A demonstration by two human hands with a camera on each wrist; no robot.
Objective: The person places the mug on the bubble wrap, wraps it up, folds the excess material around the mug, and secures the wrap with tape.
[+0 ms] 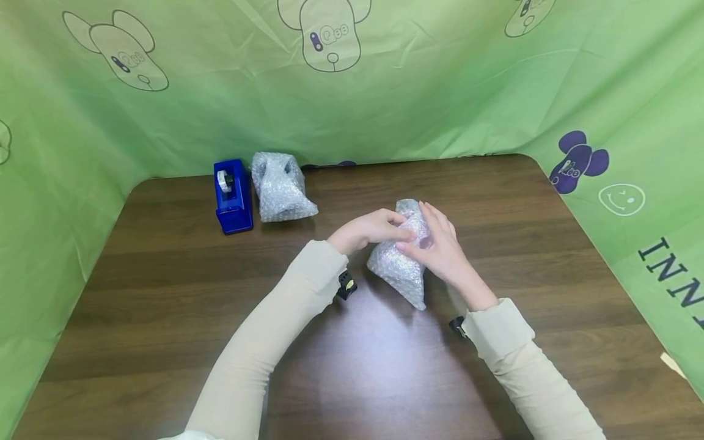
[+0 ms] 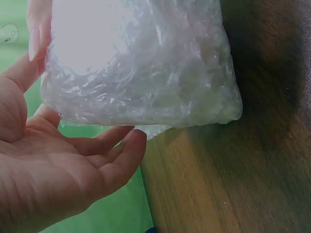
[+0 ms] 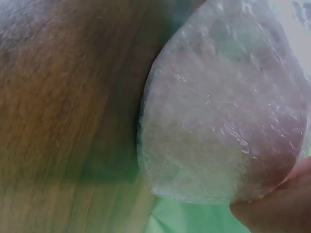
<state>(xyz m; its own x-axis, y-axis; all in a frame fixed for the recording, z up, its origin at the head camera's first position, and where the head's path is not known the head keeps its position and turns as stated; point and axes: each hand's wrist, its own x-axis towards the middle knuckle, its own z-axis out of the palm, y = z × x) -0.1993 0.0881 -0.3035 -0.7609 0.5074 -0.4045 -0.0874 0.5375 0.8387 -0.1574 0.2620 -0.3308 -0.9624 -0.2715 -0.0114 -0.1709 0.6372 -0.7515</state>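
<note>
A bundle in clear bubble wrap [image 1: 397, 269] lies toward the right of the table, its wider end pointing at the person. My left hand [image 1: 375, 228] holds it from the left side, with thumb and fingers around its upper part. From the right, my right hand [image 1: 444, 247] grips the same bundle, the thumb on top and the fingers along the far right side. In the left wrist view, the fingers of the left hand [image 2: 92, 155] curl under the edge of the wrap [image 2: 155, 82]. What lies inside the wrap is hidden.
A blue tape dispenser [image 1: 235, 205] with a roll of tape stands at the back left of the wooden table [image 1: 165, 318]. Right beside it sits a second bubble-wrapped bundle [image 1: 280, 189]. Green printed cloth [image 1: 418, 98] hangs around the back and sides.
</note>
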